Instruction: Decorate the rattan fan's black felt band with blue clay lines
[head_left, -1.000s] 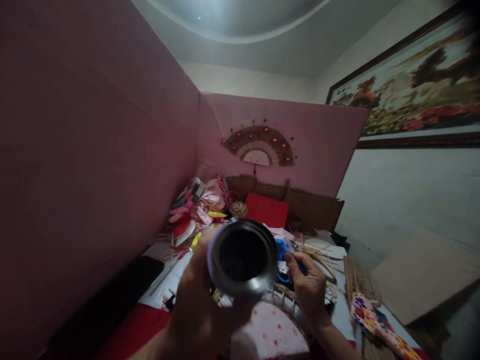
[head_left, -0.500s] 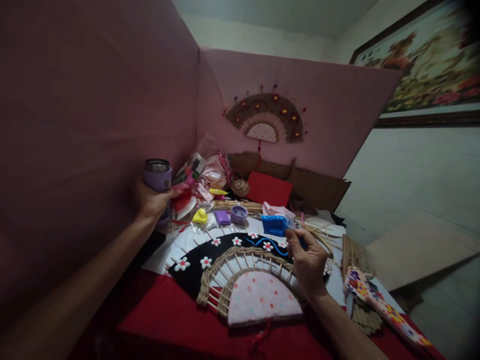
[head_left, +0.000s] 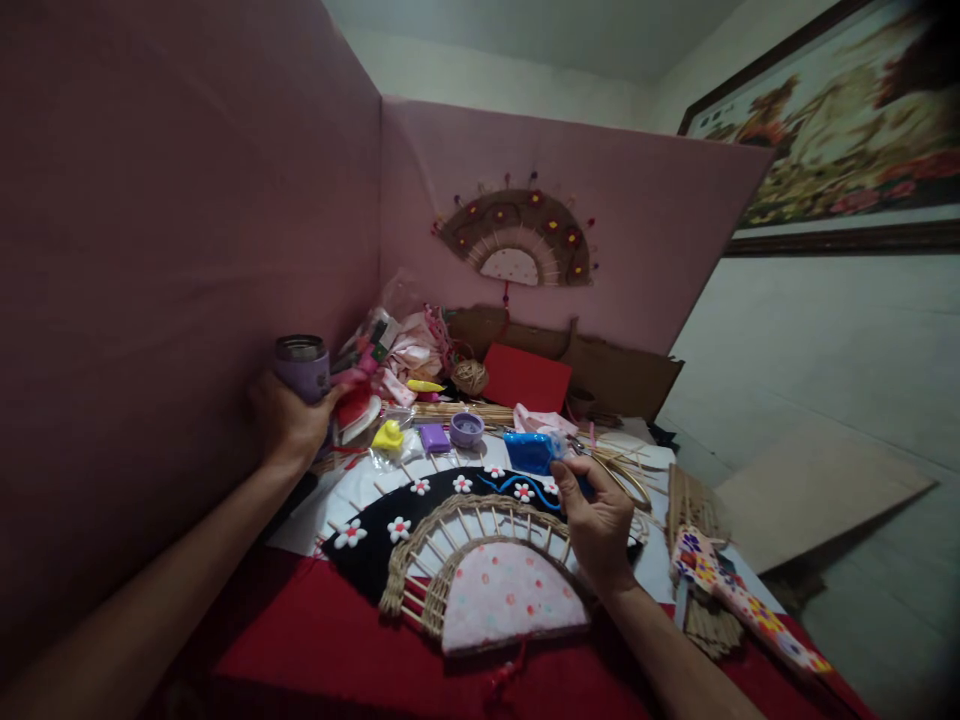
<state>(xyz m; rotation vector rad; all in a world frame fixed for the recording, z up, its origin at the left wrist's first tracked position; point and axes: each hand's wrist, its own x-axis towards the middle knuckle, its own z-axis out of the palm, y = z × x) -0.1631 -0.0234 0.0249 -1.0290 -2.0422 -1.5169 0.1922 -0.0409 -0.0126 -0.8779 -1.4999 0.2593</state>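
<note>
My left hand (head_left: 286,425) is wrapped round a purple metal cup (head_left: 301,365), standing upright at the table's left by the pink partition. My right hand (head_left: 598,520) is curled with its fingertips pinching a blue lump in clear wrap (head_left: 531,451). Below and between the hands lies a woven fan craft (head_left: 459,545), black with white flowers and a pink spotted centre.
A pink partition (head_left: 187,250) walls the left and back, with another decorated fan (head_left: 517,235) pinned on it. Yellow (head_left: 388,436) and purple clay (head_left: 434,437), a purple lid (head_left: 467,429), a twine ball (head_left: 470,377), red card (head_left: 526,379) and loose sticks (head_left: 622,470) lie behind. A flowered strip (head_left: 739,600) lies right.
The cup was right up at my face a second ago. My left hand has carried it down to the left side of the table. My right hand has stayed by the blue lump.
</note>
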